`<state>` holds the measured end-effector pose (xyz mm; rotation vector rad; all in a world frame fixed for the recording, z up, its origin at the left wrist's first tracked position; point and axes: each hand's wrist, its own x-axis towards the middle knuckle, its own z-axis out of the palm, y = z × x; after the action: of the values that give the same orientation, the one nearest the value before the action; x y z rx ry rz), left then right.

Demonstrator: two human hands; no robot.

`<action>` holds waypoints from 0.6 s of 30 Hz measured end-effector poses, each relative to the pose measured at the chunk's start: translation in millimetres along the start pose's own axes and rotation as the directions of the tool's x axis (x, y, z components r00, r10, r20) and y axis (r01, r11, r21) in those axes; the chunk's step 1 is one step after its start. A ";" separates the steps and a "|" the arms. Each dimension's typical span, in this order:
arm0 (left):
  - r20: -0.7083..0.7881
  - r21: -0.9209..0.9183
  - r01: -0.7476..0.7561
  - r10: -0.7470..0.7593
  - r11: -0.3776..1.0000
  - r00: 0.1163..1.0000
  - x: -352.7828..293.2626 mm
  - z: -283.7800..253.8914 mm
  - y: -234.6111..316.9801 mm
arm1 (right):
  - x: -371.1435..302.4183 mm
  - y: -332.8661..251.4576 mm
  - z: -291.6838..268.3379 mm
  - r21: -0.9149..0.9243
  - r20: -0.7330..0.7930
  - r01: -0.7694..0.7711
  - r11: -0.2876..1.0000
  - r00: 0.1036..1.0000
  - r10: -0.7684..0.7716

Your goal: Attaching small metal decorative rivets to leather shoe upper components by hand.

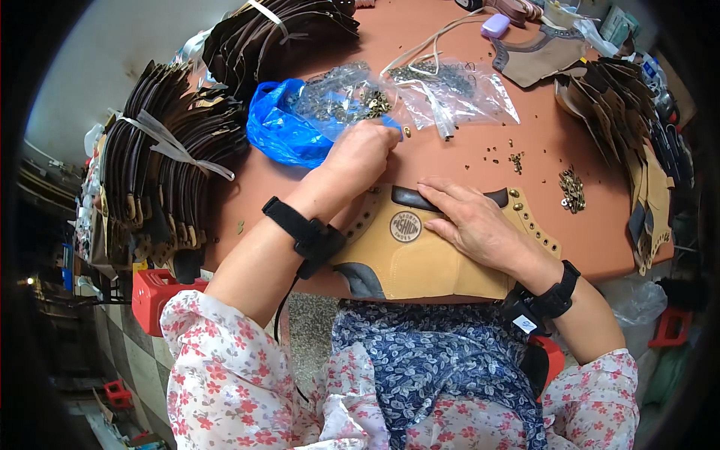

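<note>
A tan leather shoe upper (431, 262) lies at the table's near edge, with a dark brown padded collar (409, 198), a round stamp and lace holes down both sides. Brass-coloured hardware sits in some of the right-hand holes. My right hand (476, 229) rests on the upper, fingers stretched over the collar and thumb beside the stamp. Curled closed, my left hand (361, 156) is at the near edge of a blue plastic bag (281, 124) holding small metal lace hooks (375, 103). Its fingertips are partly hidden, so whatever is between them cannot be made out.
Tied stacks of dark uppers stand at the left (139, 161) and far left (277, 37). A clear bag (487, 97) of small metal pieces lies beyond my hands. Loose hooks (571, 189) are heaped at the right, near more stacked uppers (611, 112). A red stool (154, 296) stands below left.
</note>
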<state>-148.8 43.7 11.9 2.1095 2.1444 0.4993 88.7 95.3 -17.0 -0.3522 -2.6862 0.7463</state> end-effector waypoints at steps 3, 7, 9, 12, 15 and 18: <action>-0.020 -0.074 0.017 -0.018 0.997 1.000 -7.2 1.2 -5.5 | 1.3 -3.0 -1.6 0.015 0.002 0.000 1.000 1.000 0.000; -0.087 -0.101 0.071 -0.080 0.992 0.993 -12.1 0.5 -1.9 | 1.2 -3.5 -2.2 0.016 0.002 -0.011 1.000 1.000 0.011; -0.059 -0.067 0.097 -0.101 0.993 0.993 -11.4 0.8 -1.9 | 0.1 -3.0 -1.4 0.018 -0.006 -0.011 1.000 1.000 0.011; -0.061 -0.025 0.091 -0.093 0.996 0.994 -8.5 5.4 -5.7 | -0.2 -1.4 0.7 0.018 -0.015 -0.004 1.000 1.000 0.005; -0.035 -0.006 0.078 -0.078 0.997 0.996 -6.3 3.6 -6.2 | 0.1 -0.9 1.3 0.021 -0.015 -0.006 1.000 1.000 0.006; -0.005 -0.019 -0.001 0.001 1.000 1.000 -9.1 -0.4 -11.8 | 1.1 -3.0 0.6 0.028 -0.006 -0.007 1.000 1.000 0.007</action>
<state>-159.8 34.7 7.3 2.1020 2.1331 0.5232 86.9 92.9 -15.6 -0.3567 -2.6675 0.7829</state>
